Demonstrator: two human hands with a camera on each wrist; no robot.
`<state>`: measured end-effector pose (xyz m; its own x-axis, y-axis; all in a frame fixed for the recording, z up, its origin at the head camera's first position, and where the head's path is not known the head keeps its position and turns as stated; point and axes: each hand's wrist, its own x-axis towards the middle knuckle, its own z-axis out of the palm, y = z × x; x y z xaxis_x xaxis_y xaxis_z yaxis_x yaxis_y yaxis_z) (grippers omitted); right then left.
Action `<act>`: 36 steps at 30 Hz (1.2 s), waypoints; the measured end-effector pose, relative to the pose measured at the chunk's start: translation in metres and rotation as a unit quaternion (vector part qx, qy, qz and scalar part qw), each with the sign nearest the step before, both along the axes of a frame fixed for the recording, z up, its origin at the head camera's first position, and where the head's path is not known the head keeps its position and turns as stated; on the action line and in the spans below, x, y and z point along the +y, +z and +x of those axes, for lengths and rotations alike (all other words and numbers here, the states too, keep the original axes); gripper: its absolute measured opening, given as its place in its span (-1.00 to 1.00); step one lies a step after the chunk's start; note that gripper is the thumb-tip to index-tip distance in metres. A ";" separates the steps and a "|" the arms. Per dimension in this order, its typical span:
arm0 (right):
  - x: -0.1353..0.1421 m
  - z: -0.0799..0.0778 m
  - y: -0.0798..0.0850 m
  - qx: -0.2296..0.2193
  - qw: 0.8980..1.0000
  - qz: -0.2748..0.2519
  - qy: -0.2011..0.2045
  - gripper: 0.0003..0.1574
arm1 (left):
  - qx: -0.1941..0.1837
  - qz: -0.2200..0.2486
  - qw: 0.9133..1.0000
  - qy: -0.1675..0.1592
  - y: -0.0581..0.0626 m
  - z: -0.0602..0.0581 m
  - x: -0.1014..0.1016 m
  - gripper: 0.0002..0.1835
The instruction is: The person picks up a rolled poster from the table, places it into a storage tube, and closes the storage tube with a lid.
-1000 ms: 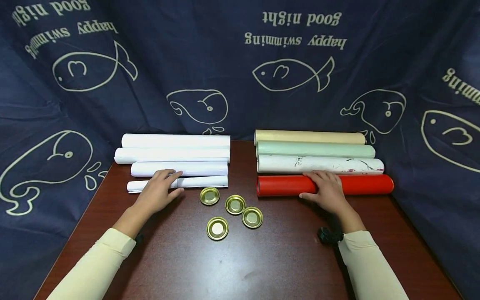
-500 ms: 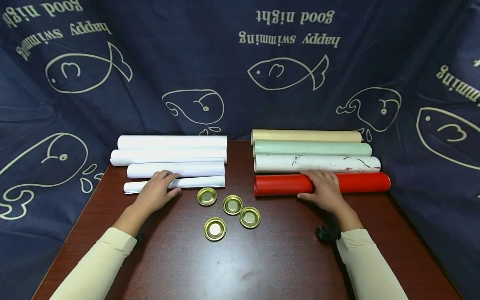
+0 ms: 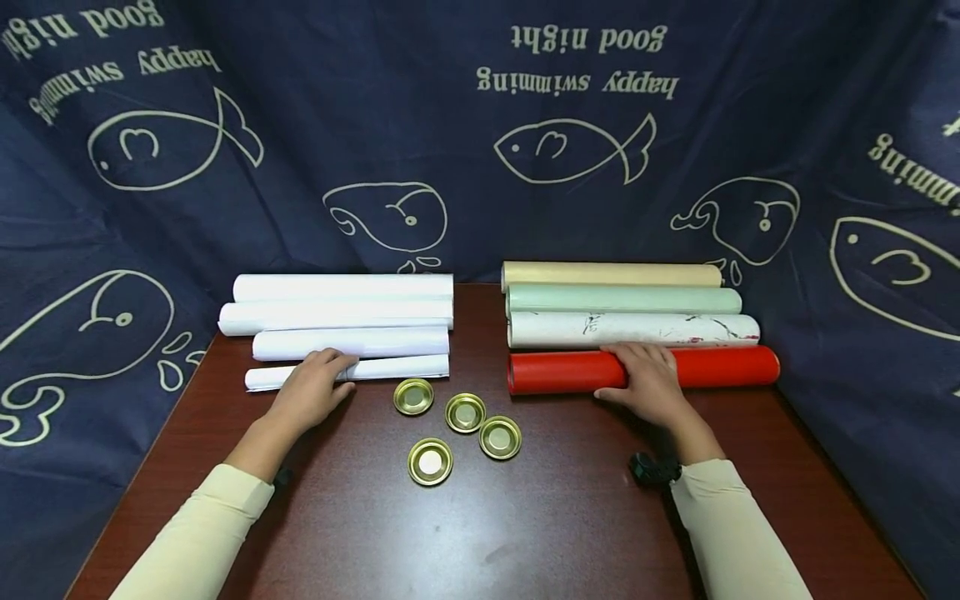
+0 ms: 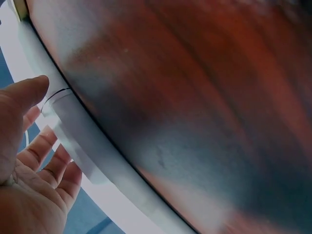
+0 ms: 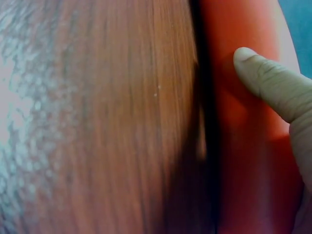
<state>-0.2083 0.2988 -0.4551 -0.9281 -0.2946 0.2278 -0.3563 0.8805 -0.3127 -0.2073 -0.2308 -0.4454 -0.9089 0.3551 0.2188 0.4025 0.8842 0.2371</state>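
Note:
In the head view, my left hand [image 3: 311, 387] lies over the thin white paper roll [image 3: 403, 367], the nearest of the left group. The left wrist view shows its thumb [image 4: 36, 90] and loosely bent fingers by that roll, not closed round it. My right hand [image 3: 651, 383] rests on a red roll [image 3: 723, 367], nearest of the right group. Its thumb [image 5: 265, 75] lies along the near side in the right wrist view; the other fingers are hidden there. Several shallow gold lids, one a gold lid [image 3: 431, 462] nearest me, lie between the hands.
More white rolls [image 3: 345, 288] lie behind the thin one. Behind the red roll are a patterned white roll [image 3: 633, 330], a pale green roll [image 3: 624, 298] and a tan roll [image 3: 611, 274]. A dark blue cloth [image 3: 360, 100] hangs round the brown table [image 3: 570, 533].
The head view has shifted slightly, so the whole scene sits a little further left. Both hands stay on the same rolls, and no roll or lid has visibly moved on the table.

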 end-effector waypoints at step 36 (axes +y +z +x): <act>0.007 0.018 0.018 0.053 0.996 0.028 0.068 -0.03 | 0.030 -0.023 0.999 -0.006 -0.002 0.000 0.005 -0.62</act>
